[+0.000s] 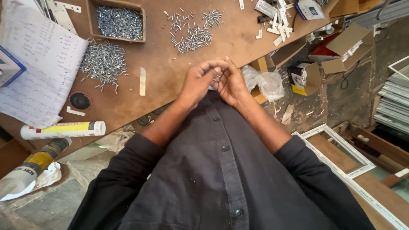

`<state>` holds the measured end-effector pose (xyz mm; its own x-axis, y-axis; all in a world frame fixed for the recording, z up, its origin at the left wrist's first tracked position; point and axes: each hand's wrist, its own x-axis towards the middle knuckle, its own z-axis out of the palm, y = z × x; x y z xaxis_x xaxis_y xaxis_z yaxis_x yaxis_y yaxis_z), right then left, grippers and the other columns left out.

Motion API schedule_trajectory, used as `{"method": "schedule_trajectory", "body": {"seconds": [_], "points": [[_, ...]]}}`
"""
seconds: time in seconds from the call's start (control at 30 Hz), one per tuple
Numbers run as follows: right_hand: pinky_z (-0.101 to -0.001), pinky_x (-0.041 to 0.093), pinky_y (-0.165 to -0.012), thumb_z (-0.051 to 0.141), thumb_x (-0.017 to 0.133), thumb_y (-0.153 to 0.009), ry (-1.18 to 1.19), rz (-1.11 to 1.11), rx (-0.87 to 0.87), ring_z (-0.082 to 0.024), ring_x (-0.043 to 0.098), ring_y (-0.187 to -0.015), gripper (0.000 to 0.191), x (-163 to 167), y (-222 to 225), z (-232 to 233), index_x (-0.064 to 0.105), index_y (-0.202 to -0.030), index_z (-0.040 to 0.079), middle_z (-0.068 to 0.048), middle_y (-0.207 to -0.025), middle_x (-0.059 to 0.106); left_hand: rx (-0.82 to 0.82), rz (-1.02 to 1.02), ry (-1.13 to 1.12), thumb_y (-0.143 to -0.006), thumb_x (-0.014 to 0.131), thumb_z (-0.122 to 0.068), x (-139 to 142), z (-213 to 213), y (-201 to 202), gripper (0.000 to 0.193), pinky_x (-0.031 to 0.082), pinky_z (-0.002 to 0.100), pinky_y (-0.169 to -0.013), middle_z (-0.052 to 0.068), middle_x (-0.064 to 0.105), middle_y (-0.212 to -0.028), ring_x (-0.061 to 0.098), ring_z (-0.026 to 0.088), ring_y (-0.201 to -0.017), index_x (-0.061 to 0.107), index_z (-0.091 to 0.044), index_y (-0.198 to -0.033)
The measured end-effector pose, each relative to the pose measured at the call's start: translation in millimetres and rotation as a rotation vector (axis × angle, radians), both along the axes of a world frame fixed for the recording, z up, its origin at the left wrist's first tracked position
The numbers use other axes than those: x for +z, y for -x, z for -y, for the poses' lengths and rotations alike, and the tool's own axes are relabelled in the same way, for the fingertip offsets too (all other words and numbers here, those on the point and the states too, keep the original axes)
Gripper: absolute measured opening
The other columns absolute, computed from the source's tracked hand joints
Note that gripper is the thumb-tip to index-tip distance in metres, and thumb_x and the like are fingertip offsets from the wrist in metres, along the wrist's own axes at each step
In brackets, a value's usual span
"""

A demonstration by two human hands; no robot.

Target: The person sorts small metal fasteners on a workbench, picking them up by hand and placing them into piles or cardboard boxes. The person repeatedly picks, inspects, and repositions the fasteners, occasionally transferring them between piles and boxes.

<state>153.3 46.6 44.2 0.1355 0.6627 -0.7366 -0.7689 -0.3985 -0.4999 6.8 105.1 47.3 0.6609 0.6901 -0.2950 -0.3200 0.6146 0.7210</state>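
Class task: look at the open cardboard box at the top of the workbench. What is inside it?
The cardboard box holds a heap of small silvery screws. Its floor is covered by them.

A brown wooden workbench (157, 85) fills the upper left, its edge running diagonally across the view. Below it lies a grey, dusty concrete floor (47, 204), rough and littered on the right side. A white window frame (341, 149) lies flat on the floor at lower right, and stacked pale profiles (394, 106) lean at the right edge. Soft daylight, even, without hard shadows.
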Motion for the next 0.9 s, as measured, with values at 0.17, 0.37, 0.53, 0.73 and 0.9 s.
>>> {"method": "schedule_trajectory", "body": {"seconds": [0.17,0.37,0.53,0.73,0.9], "points": [[-0.0364,0.062,-0.089,0.038,0.045,-0.106,0.005,-0.037,0.131,-0.027,0.074,-0.097,0.044,-18.9,1.2,-0.8,0.063,-0.109,-0.002,-0.014,-0.103,0.072,0.166,-0.075,0.136,-0.103,0.06,-0.01,-10.4,-21.4,19.9,0.024,0.056,0.031,-0.094,0.009,0.075,-0.117,0.072,0.016,-0.107,0.067,-0.002,-0.124],[-0.0327,0.057,-0.077,0.031,0.047,-0.107,-0.043,0.104,0.278,-0.021,0.069,-0.083,0.037,-34.8,-20.7,-20.1,0.065,-0.1,0.0,-0.014,-0.094,0.073,0.274,-0.273,0.114,-0.102,0.061,-0.017,-24.3,-33.3,60.0,0.027,0.054,0.03,-0.094,0.006,0.074,-0.12,0.071,0.014,-0.109,0.066,-0.006,-0.126],[-0.0323,0.058,-0.079,0.029,0.059,-0.104,-0.115,0.148,-0.026,-0.017,0.069,-0.083,0.024,3.0,-89.3,-111.1,0.065,-0.095,0.007,-0.005,-0.09,0.071,0.401,-0.356,0.129,-0.102,0.061,-0.017,-45.0,-15.9,86.1,0.026,0.054,0.027,-0.086,0.003,0.074,-0.116,0.07,0.012,-0.101,0.068,-0.007,-0.124],[-0.0319,0.056,-0.075,0.029,0.062,-0.102,-0.676,0.39,0.029,-0.021,0.068,-0.082,0.022,121.3,-171.0,-227.6,0.066,-0.097,0.007,-0.01,-0.095,0.071,0.595,-0.307,0.254,-0.101,0.064,-0.018,-61.3,18.5,75.7,0.023,0.053,0.025,-0.079,0.001,0.073,-0.107,0.068,0.011,-0.095,0.069,-0.007,-0.122],[-0.0309,0.051,-0.071,0.021,0.072,-0.106,-0.981,0.6,-0.119,-0.011,0.056,-0.072,0.016,132.4,-203.3,-279.9,0.063,-0.099,0.01,0.002,-0.081,0.058,0.694,-0.285,0.327,-0.102,0.063,-0.021,-61.2,49.3,43.7,0.024,0.052,0.025,-0.078,0.0,0.073,-0.106,0.069,0.009,-0.095,0.068,-0.009,-0.122]]}}
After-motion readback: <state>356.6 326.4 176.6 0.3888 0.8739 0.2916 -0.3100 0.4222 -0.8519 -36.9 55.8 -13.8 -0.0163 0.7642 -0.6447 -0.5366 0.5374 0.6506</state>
